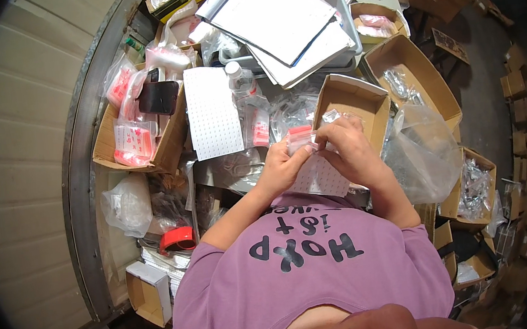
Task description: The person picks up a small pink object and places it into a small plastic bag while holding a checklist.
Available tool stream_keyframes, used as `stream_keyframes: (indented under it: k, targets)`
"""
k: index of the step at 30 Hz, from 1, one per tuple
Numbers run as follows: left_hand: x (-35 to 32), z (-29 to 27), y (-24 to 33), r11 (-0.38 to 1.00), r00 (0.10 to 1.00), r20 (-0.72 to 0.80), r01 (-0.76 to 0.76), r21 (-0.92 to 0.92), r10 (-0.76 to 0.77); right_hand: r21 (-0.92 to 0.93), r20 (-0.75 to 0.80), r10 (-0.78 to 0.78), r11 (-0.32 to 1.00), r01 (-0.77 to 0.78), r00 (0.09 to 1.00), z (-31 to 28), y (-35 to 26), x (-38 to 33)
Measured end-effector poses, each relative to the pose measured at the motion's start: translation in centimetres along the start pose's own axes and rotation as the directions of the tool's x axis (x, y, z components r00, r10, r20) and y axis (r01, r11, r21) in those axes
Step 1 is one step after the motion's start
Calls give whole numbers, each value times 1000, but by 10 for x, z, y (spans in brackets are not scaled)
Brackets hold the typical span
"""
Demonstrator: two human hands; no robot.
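My left hand (pixel 284 167) pinches a small clear zip bag (pixel 300 135) with a red band between thumb and fingers. At the bag's right edge, my right hand (pixel 351 149) has its fingers closed on it; the exact fingertip grip is partly hidden. A sheet of small labels (pixel 319 176) lies below both hands, close to my body. Just left of the held bag are more red-banded zip bags (pixel 260 127). Beyond my right hand stands an open cardboard box (pixel 360 103) with small clear packets near its close end.
A second label sheet (pixel 214 115), a clear bottle (pixel 242 81) and a phone (pixel 159 98) on a carton of bags (pixel 164 151) are at left. Papers (pixel 273 17) top a grey bin at the back. At right sit a long carton (pixel 440 89) and a plastic bag (pixel 428 155).
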State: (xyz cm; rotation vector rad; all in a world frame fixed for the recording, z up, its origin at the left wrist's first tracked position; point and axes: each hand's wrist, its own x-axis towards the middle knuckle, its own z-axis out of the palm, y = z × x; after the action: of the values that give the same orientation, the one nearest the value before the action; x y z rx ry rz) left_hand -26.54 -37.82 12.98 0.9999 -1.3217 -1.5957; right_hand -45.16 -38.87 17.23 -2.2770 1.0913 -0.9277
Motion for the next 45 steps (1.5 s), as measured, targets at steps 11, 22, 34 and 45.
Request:
stream_keyframes:
  k: [11,22,34,45]
  targets:
    - [0,-3,-1,978,979,-18,205,-27,-205,-6,2,5,1000,-5,1000,11,-1,-3]
    - [0,2,6,989,995,38,-93,116,89,94,-89,178,981,-170,980,3,7,-4]
    - [0,-6,-6,994,995,-9,104,-35,-104,-145,-261,361,902,-406,895,-18,32,-3]
    - [2,-1,-7,998,995,98,18,65,-24,63,23,169,983,-171,985,9,11,0]
